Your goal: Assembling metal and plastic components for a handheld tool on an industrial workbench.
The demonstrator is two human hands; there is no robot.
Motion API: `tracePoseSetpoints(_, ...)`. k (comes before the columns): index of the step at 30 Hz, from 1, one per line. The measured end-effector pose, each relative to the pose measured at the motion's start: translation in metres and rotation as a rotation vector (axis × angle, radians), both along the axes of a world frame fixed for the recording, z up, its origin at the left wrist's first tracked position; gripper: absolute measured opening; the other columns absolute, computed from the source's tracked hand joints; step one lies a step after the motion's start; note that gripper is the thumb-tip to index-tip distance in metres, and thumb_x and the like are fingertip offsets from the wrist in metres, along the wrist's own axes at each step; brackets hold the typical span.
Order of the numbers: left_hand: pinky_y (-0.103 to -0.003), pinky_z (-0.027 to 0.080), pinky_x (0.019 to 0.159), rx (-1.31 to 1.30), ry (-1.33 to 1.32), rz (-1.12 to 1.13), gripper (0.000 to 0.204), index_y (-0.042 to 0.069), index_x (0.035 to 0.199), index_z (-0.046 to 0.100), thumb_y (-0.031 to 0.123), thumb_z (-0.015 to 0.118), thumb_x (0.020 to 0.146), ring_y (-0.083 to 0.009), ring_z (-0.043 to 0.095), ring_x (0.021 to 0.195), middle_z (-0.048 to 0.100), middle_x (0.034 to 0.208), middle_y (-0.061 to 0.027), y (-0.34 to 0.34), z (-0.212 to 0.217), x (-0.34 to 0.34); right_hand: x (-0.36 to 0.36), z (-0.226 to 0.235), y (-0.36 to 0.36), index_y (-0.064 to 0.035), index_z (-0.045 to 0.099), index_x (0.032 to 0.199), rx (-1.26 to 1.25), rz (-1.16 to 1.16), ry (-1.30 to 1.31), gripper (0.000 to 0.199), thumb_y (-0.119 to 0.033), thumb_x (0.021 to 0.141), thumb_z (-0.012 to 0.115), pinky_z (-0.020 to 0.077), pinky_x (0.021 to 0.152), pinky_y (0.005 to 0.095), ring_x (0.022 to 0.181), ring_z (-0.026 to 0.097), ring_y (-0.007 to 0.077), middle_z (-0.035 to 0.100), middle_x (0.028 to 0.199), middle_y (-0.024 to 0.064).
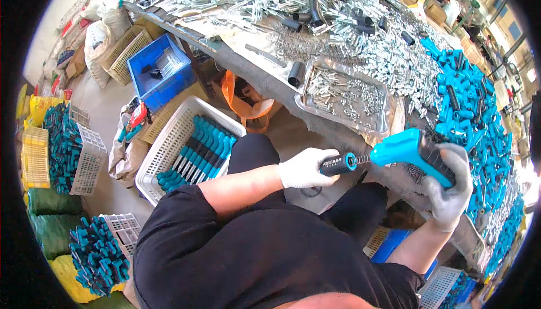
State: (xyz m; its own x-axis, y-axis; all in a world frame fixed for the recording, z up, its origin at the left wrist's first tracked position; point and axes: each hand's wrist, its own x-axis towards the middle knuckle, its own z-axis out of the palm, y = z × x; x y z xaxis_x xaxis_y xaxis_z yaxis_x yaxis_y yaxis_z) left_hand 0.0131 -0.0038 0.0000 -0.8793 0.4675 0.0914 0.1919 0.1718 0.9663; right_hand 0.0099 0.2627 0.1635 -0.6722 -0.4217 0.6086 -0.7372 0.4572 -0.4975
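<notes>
In a white glove, my left hand is closed round a short black sleeve with a teal ring at its right end. A thin coil spring bridges the gap from that sleeve to the front of a teal and black pistol-grip tool body. My right hand, also gloved, wraps the black-backed grip of this body. Both parts are held in the air above my lap, close to the bench edge. What lies inside the sleeve is hidden.
Metal pins and black tubes heap the bench; a clear tray holds small metal parts. Teal bodies pile up at right. Left of my knee stands a white basket of finished-looking teal tools; a blue crate sits behind it.
</notes>
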Motion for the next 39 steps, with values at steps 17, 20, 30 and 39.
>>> tracePoseSetpoints(17, -0.028, 0.044, 0.068, 0.112, -0.061, 0.127, 0.024, 0.009, 0.094, 0.058, 0.019, 0.072, 0.078, -0.0073, 0.047, 0.072, 0.053, 0.076, 0.0028, 0.001, 0.013, 0.001, -0.059, -0.021, -0.006, 0.0035, 0.043, 0.133, -1.19, 0.19, -0.312, 0.045, -0.022, 0.097, 0.053, 0.0519, 0.084, 0.0347, 0.111, 0.054, 0.0267, 0.053, 0.126, 0.0158)
tracePoseSetpoints(20, -0.027, 0.044, 0.061, 0.126, -0.031, 0.161, 0.023, 0.01, 0.093, 0.056, 0.019, 0.072, 0.079, -0.0062, 0.049, 0.066, 0.055, 0.074, 0.0022, -0.004, 0.015, 0.01, -0.055, -0.011, -0.03, 0.0063, 0.045, 0.129, -1.406, 0.251, -0.437, 0.044, -0.025, 0.099, 0.051, 0.0535, 0.076, 0.0299, 0.1, 0.058, 0.023, 0.053, 0.125, 0.0207)
tracePoseSetpoints(30, -0.025, 0.044, 0.054, 0.117, -0.194, 0.166, 0.026, 0.01, 0.098, 0.056, 0.022, 0.072, 0.082, -0.006, 0.052, 0.058, 0.056, 0.068, 0.0029, -0.019, 0.022, 0.014, -0.062, -0.012, -0.04, 0.0036, 0.049, 0.096, -1.318, 0.566, -0.603, 0.052, -0.047, 0.1, 0.04, 0.0189, 0.034, 0.0215, 0.038, 0.023, 0.0063, 0.046, 0.074, 0.0064)
tracePoseSetpoints(39, -0.025, 0.045, 0.052, 0.091, -0.243, 0.122, 0.031, 0.006, 0.104, 0.055, 0.022, 0.07, 0.082, -0.0069, 0.054, 0.055, 0.057, 0.07, 0.0003, -0.021, 0.015, 0.016, -0.063, -0.026, -0.035, 0.0016, 0.05, 0.096, -1.327, 0.564, -0.626, 0.052, -0.049, 0.099, 0.04, 0.019, 0.035, 0.0242, 0.04, 0.024, 0.0081, 0.043, 0.072, 0.0054)
